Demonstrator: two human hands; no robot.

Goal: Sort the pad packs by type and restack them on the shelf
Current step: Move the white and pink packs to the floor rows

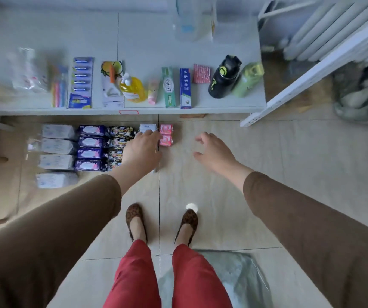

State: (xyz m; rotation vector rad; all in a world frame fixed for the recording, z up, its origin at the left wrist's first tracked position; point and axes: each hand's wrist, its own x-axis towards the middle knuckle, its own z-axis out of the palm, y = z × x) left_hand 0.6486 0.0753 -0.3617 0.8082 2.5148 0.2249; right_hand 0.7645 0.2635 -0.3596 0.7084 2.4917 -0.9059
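On the floor [200, 174] below the shelf [147, 50], head view: pad packs sorted in columns by type. Leftmost column, white packs [56, 155], soft plastic wrap with pale blue print, about four, the nearest one set a bit apart. Next column, purple packs [89, 147], four, each with a white-pink panel. Next, dark packs [120, 138] with yellow lettering, partly hidden by the forearm. Then one small white pack [148, 127] with blue text, and beside it two small pink packs [166, 134], one behind the other. Picture slightly blurred, print not readable.

Left hand [142, 147] palm down over the column between dark and pink packs, fingers straight, tips at the near edge of the small white pack; contact cannot be told. Pink packs just beside its fingers. Right hand [214, 151] hovers over bare floor, fingers spread and loosely curved, holding nothing, well apart from the packs. Brown sleeves on both arms.
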